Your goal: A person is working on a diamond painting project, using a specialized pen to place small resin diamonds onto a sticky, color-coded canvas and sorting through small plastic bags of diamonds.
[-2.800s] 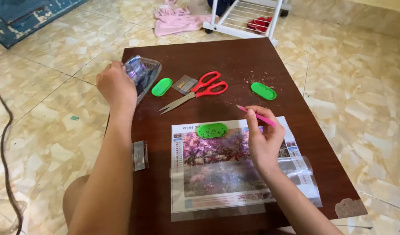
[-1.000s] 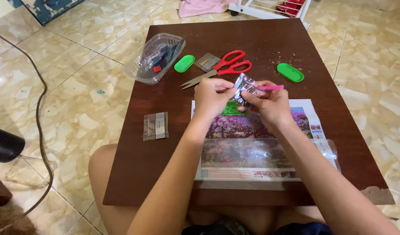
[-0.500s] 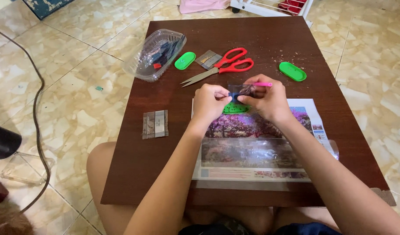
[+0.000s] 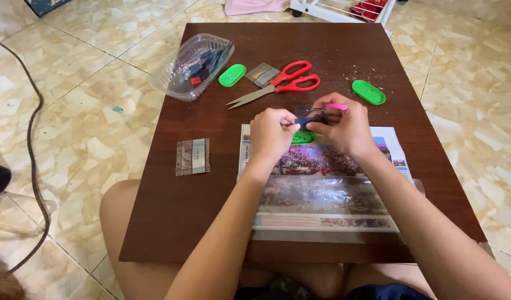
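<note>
Because both hands crowd together, the small clear packet [image 4: 306, 118] is mostly hidden, its contents unreadable. It sits pinched between the left hand [image 4: 271, 133] and the right hand [image 4: 344, 125], above the green tray [image 4: 303, 138]; the right also clamps a pink pen [image 4: 336, 106].

Green tray [image 4: 304, 138] (mostly behind hands)

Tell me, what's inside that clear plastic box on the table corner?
The clear plastic box holds a heap of small dark packets and one red bit. Whatever lies under the heap is covered, so it cannot be seen.
</note>
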